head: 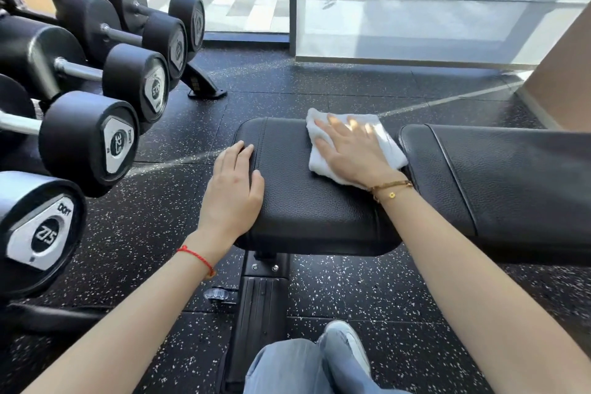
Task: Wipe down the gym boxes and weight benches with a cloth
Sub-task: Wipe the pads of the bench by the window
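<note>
Right hand [350, 152] flat, fingers spread, pressing folded white cloth [388, 145] onto black padded leather counter [307, 201]. Left hand [235, 189] released, palm down beside it at counter's edge.

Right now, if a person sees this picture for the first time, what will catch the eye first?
Probably the folded white cloth, pressed flat under the right hand at the far edge of the black padded leather bench seat. The left hand rests on the seat's left edge. On the left stands a rack of black round-headed dumbbells.

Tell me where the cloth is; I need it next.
In the head view, the white cloth lies on the bench seat pad, far right corner, flat under the right hand.
</note>
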Demonstrator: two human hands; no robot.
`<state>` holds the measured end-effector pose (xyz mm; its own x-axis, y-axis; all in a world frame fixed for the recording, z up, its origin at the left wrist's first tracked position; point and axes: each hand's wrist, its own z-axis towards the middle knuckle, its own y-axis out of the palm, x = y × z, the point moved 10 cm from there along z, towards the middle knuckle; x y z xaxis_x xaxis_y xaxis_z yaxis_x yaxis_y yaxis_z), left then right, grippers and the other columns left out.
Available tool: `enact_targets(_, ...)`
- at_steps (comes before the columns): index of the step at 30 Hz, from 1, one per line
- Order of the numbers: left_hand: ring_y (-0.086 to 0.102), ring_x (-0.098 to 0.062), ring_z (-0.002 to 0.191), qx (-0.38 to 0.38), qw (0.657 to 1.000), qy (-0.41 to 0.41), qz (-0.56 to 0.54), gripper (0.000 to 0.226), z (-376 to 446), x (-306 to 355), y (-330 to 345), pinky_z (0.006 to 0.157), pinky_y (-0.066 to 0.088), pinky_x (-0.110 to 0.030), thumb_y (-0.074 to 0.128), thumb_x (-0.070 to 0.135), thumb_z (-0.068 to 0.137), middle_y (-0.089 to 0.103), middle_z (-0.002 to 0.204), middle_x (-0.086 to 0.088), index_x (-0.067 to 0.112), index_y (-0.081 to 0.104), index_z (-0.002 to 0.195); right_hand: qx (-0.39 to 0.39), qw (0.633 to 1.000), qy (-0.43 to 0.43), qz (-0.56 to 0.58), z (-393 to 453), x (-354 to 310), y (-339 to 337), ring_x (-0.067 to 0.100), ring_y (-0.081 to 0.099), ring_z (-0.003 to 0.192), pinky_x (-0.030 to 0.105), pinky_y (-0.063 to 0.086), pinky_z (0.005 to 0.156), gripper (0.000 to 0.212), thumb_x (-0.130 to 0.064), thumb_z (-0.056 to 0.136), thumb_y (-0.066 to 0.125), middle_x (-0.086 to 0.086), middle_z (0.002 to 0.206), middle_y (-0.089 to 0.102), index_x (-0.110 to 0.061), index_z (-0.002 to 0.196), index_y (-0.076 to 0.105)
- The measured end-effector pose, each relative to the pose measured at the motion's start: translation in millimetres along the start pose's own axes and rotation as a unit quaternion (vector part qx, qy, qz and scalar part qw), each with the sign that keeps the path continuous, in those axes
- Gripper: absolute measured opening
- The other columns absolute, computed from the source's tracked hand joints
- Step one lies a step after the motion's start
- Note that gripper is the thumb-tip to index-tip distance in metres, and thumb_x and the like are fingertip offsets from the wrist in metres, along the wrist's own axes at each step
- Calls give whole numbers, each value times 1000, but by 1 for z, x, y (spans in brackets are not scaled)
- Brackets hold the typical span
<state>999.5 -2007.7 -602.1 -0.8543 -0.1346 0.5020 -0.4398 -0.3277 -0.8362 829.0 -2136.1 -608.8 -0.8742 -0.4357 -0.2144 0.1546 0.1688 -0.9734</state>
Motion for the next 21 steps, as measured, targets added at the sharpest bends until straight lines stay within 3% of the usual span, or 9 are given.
enact_targets(3, 23, -24, 146, 0, 1000, 6, 8, 49, 1, 2, 0, 123, 18, -36, 41, 21, 100, 32, 156, -9, 5, 38, 147, 11, 996, -81, -27, -28, -19, 7, 23, -1, 153, 50, -5, 122, 55, -54, 102, 12, -14, 166, 6, -43, 156, 9)
enact_targets(6, 28, -23, 142, 1, 1000, -2, 26, 49, 7, 0, -2, 117, 26, -38, 46, 23, 98, 36, 152, -7, 7, 41, 144, 13, 985, -171, -10, -68, -28, 12, 15, -6, 153, 41, -9, 123, 60, -62, 96, 4, -21, 164, 7, -49, 154, 10)
enact_targets(10, 35, -30, 132, 17, 996, -75, 40, 52, 30, 1, -3, 110, 33, -42, 47, 29, 97, 40, 145, -10, 7, 39, 143, 2, 989, -146, 21, -23, -10, 3, 14, -2, 153, 40, -5, 123, 55, -61, 100, 11, -21, 164, 7, -50, 154, 12)
enact_targets(13, 37, -35, 130, 19, 983, -182, 34, 55, 54, -7, 1, 106, 34, -46, 46, 31, 98, 38, 144, -15, 4, 35, 145, -15, 996, -84, 14, 35, -1, -4, 23, 21, 149, 46, 11, 119, 51, -53, 103, 20, -12, 162, 23, -47, 154, 18)
enact_targets(15, 41, -37, 126, 22, 971, -234, 31, 51, 68, -13, 4, 103, 35, -48, 46, 29, 98, 41, 140, -17, 3, 39, 141, -25, 996, -85, -14, 65, -9, -6, 30, 46, 130, 47, 27, 108, 49, -51, 104, 21, -1, 147, 48, -40, 150, 30)
enact_targets(18, 48, -38, 119, 33, 959, -278, 46, 44, 75, -15, 5, 96, 39, -48, 46, 27, 97, 47, 132, -17, 4, 43, 134, -129, 984, -116, 43, 106, -45, 9, 31, 58, 112, 45, 39, 90, 46, -51, 104, 20, 5, 127, 62, -28, 133, 48)
enact_targets(21, 50, -37, 116, 36, 953, -294, 64, 43, 75, -12, 9, 95, 42, -47, 45, 25, 96, 49, 130, -16, 4, 43, 134, -227, 956, -154, 102, 122, -81, 22, 29, 59, 111, 41, 37, 82, 45, -51, 104, 20, 3, 126, 63, -29, 130, 49)
